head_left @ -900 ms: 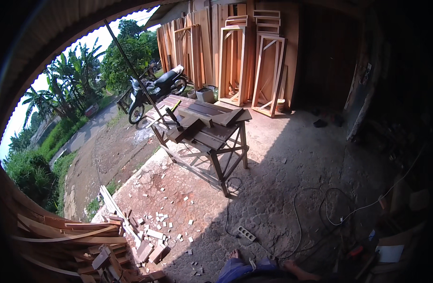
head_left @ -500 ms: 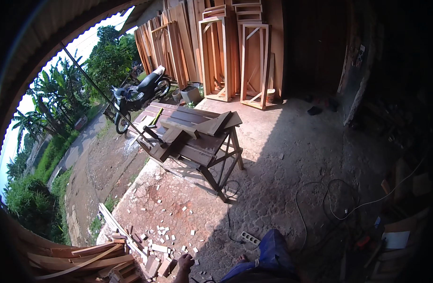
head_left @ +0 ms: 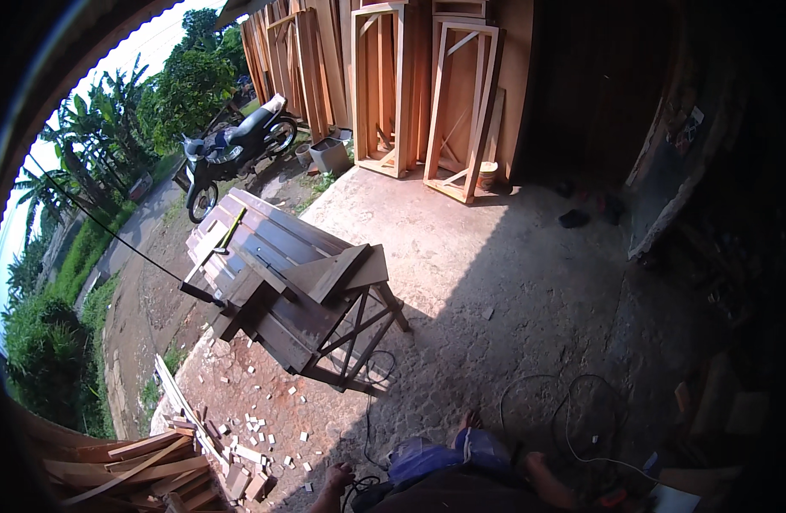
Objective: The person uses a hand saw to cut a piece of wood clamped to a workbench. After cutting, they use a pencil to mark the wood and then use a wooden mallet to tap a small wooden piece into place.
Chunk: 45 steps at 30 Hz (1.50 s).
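My left hand (head_left: 338,475) hangs low at the bottom edge, left of my blue-clad legs (head_left: 436,457). Its fingers look curled; what they hold, if anything, is too small to make out. Right beside it is a dark looped cord (head_left: 363,486). My right hand (head_left: 534,463) hangs in shade to the right of my legs, its fingers too dim to read. Ahead on the left stands a wooden workbench (head_left: 277,321) with crossed legs. Boards (head_left: 329,272), a yellow-green tool (head_left: 232,227) and a dark block-like piece (head_left: 200,292) lie on it.
Scrap wood (head_left: 145,466) is heaped at the lower left, with small offcuts (head_left: 254,423) scattered near it. Cables (head_left: 573,410) coil across the floor at right. Door-like frames (head_left: 461,111) lean on the back wall; a motorcycle (head_left: 239,145) is parked beyond the bench.
My view has shifted, so the bench sits lower and farther left. My right hand has come into sight. The power strip by my feet is no longer visible.
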Available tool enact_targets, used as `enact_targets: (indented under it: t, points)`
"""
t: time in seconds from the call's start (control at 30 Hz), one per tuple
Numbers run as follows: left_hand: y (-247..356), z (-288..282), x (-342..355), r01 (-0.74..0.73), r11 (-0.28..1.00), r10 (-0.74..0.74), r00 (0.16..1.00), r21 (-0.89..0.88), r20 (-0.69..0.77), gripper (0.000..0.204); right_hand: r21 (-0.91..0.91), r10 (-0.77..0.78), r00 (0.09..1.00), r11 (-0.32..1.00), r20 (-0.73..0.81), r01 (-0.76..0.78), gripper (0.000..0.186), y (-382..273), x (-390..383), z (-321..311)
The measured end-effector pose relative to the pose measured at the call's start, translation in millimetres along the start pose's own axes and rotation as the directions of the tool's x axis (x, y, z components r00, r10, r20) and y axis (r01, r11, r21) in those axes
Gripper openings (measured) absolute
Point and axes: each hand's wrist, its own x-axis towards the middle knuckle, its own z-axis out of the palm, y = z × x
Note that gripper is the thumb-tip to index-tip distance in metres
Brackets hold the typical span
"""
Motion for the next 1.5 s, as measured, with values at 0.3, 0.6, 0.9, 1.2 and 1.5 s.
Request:
enact_targets:
  t: [0.3,0.6,0.9,1.2,1.5]
  points:
    - [143.3,129.5,67.6,0.006,0.878,0.08,0.984,-0.479,0.159,0.03,0.121,-0.43,0.902,0.897,0.025,0.424,0.039,-401.8,124.8,-19.2]
    - [310.7,269.3,140.3,0.023,0.975,0.003,0.993,-0.22,0.117,0.021,-0.294,-0.238,0.923,0.898,0.304,0.328,0.049,-529.3,203.1,18.4]
    - [558.3,337.5,236.0,-0.023,0.927,0.077,0.988,-0.373,0.131,0.02,-0.696,-0.28,0.932,0.623,0.229,0.358,0.032,-687.6,248.0,16.4]
    - [669.7,320.7,314.8,0.059,0.833,-0.114,0.991,-0.551,-0.066,0.019,-0.704,-0.249,0.92,0.592,0.304,0.393,0.03,-1026.0,357.6,164.9]
    - [747.8,283.3,348.8,0.027,0.638,-0.263,0.947,-0.77,-0.185,0.019,-0.351,-0.406,0.663,0.612,0.629,0.709,0.044,-1329.6,352.6,458.3]
